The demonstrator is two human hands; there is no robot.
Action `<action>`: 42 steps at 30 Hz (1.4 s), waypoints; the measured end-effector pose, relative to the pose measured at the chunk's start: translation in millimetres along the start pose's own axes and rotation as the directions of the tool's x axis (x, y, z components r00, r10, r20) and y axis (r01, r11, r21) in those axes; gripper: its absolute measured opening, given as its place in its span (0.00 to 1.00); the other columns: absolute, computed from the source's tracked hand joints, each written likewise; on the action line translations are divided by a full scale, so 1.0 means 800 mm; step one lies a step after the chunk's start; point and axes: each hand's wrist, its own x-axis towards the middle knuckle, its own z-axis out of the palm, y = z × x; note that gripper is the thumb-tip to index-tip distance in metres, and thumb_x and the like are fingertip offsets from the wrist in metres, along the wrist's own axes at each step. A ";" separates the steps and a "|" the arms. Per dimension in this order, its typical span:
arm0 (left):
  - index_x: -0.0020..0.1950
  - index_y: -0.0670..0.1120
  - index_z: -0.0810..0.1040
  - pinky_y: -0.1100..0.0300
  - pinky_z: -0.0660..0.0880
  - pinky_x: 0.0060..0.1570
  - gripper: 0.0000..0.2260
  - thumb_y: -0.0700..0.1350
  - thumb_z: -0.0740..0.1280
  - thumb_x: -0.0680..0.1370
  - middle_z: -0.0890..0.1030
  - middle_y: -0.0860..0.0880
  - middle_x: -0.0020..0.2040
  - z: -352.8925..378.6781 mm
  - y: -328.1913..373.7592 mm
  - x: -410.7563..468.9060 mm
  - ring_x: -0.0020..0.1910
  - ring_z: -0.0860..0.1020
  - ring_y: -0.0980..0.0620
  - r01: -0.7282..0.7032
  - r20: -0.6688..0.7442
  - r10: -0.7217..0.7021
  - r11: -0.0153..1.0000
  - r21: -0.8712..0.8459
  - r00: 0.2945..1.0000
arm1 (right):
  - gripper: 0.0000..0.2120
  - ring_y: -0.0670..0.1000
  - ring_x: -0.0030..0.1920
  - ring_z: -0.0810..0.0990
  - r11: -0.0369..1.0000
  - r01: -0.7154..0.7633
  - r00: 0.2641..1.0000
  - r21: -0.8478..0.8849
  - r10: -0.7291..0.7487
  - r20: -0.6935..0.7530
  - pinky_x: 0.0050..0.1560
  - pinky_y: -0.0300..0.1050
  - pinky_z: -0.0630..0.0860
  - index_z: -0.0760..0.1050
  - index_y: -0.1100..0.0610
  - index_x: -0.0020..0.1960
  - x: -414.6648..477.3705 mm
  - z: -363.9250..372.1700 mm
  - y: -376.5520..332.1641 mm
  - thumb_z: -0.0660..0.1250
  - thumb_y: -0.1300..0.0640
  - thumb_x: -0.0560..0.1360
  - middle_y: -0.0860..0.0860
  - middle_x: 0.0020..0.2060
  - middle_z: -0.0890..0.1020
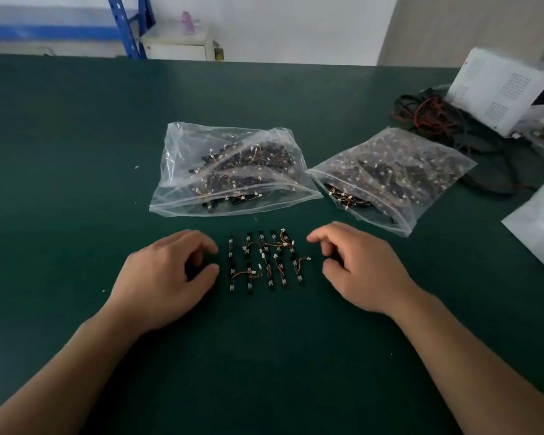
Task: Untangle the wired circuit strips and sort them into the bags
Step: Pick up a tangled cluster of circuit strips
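A short row of wired circuit strips [264, 262] lay on the green table [76, 152], near the person and between the two hands. The strips were black, set side by side with their long sides running near to far, and thin orange wires with small white plugs looped across several of them.

The left hand [167, 277] rested on the table just left of the row, its fingers loosely curled toward the thumb, with nothing visibly held. The right hand [361, 271] rested just right of the row, fingers also loosely curled, the forefinger reaching toward the strips without touching them.

Beyond the row lay two clear plastic bags, both with more dark strips and white plugs inside. The left bag [179, 146] sat straight behind the row. The right bag [399, 221] lay angled to the right of it, their near corners touching or almost so.

Farther right, a heap of black and red cables [427, 114] lay beside a white vented box [503, 83]. A pale packet [540, 227] showed at the right edge. Past the table's far side stood a blue shelf frame [126, 26] and a white cabinet [176, 42].
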 end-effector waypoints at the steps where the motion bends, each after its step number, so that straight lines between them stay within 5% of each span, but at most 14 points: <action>1: 0.56 0.62 0.77 0.59 0.75 0.37 0.13 0.62 0.63 0.74 0.76 0.63 0.43 0.000 -0.001 0.000 0.40 0.77 0.62 -0.002 0.022 0.001 0.999 0.036 1.000 | 0.18 0.43 0.40 0.77 1.000 0.002 1.000 -0.029 -0.002 -0.007 0.37 0.38 0.66 0.75 0.41 0.63 0.009 0.004 -0.002 0.65 0.56 0.76 0.38 0.46 0.75; 7: 0.62 0.63 0.78 0.61 0.72 0.36 0.19 0.63 0.64 0.73 0.74 0.63 0.45 -0.001 -0.001 0.001 0.43 0.75 0.68 -0.042 0.093 0.035 0.996 0.073 0.995 | 0.21 0.31 0.45 0.73 0.996 0.027 0.999 -0.087 -0.024 0.035 0.39 0.34 0.63 0.75 0.43 0.70 0.013 0.009 -0.001 0.64 0.46 0.77 0.37 0.51 0.72; 14: 0.61 0.64 0.78 0.63 0.68 0.36 0.19 0.65 0.63 0.72 0.74 0.62 0.42 0.016 0.020 0.011 0.42 0.75 0.65 -0.035 0.066 0.030 0.997 0.066 0.997 | 0.22 0.33 0.43 0.72 0.989 0.064 0.998 -0.131 -0.061 0.028 0.39 0.32 0.62 0.76 0.40 0.69 0.016 0.012 -0.009 0.63 0.36 0.78 0.36 0.50 0.70; 21: 0.58 0.63 0.79 0.64 0.69 0.37 0.16 0.64 0.64 0.73 0.74 0.60 0.39 0.041 0.049 0.041 0.41 0.75 0.61 -0.100 0.077 0.099 0.995 0.008 0.992 | 0.22 0.42 0.52 0.75 0.987 0.062 0.998 -0.150 -0.061 0.011 0.45 0.38 0.66 0.77 0.42 0.69 0.017 0.016 -0.017 0.63 0.37 0.78 0.38 0.51 0.73; 26: 0.57 0.63 0.81 0.65 0.71 0.40 0.13 0.63 0.66 0.75 0.74 0.60 0.38 0.042 0.039 0.035 0.41 0.74 0.61 -0.111 0.060 0.114 0.993 -0.045 0.992 | 0.24 0.41 0.48 0.72 0.987 0.064 0.998 -0.149 -0.064 0.007 0.45 0.37 0.64 0.77 0.44 0.68 0.014 0.019 -0.026 0.57 0.37 0.77 0.36 0.48 0.70; 34: 0.56 0.62 0.81 0.66 0.69 0.41 0.10 0.60 0.71 0.75 0.75 0.59 0.37 0.040 0.043 0.037 0.41 0.75 0.60 -0.127 0.058 0.130 0.990 -0.059 0.990 | 0.17 0.37 0.40 0.69 0.989 0.069 0.998 -0.128 -0.067 0.013 0.40 0.30 0.59 0.78 0.43 0.66 0.015 0.020 -0.026 0.64 0.42 0.78 0.39 0.46 0.73; 42: 0.56 0.62 0.82 0.62 0.71 0.41 0.09 0.56 0.69 0.77 0.75 0.59 0.38 0.040 0.043 0.035 0.42 0.75 0.58 -0.124 0.053 0.128 0.990 -0.072 0.990 | 0.22 0.41 0.41 0.69 0.991 0.065 0.998 -0.116 -0.065 0.009 0.39 0.31 0.59 0.78 0.44 0.63 0.017 0.020 -0.027 0.57 0.37 0.75 0.38 0.40 0.71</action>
